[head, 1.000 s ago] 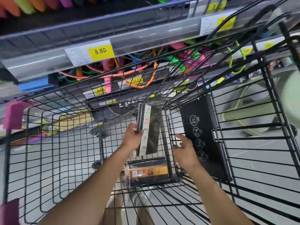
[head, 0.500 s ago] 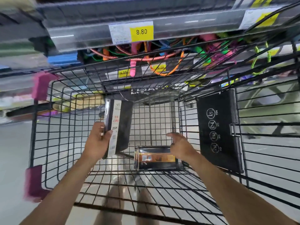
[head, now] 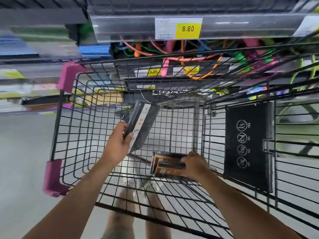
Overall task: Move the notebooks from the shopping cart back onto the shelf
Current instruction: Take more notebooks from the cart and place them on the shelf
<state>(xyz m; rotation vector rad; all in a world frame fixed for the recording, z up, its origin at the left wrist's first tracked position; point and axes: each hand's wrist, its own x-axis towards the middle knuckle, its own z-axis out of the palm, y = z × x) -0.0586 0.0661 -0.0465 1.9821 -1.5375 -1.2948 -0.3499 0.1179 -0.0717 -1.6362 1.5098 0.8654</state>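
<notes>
On the cart (head: 57, 121) floor: the orange-banded notebook pack (head: 165, 165) lies long axis left-right, directly under the right hand (head: 196, 165).
Right fingers: curled over its right end, seemingly gripping; blur hides the thumb.
Left hand (head: 119, 144): pinches a dark notebook (head: 142, 125) upright, above the floor.
Change: the right hand, hovering half a second ago, is now on the pack.

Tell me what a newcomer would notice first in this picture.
Both hands are inside the black wire shopping cart: the left hand holds a dark notebook pack tilted at centre, the right hand grips an orange-and-black notebook pack low near the cart floor. Above, a yellow 8.80 price tag stands out on the shelf edge, over a tangle of bright cords.
</notes>
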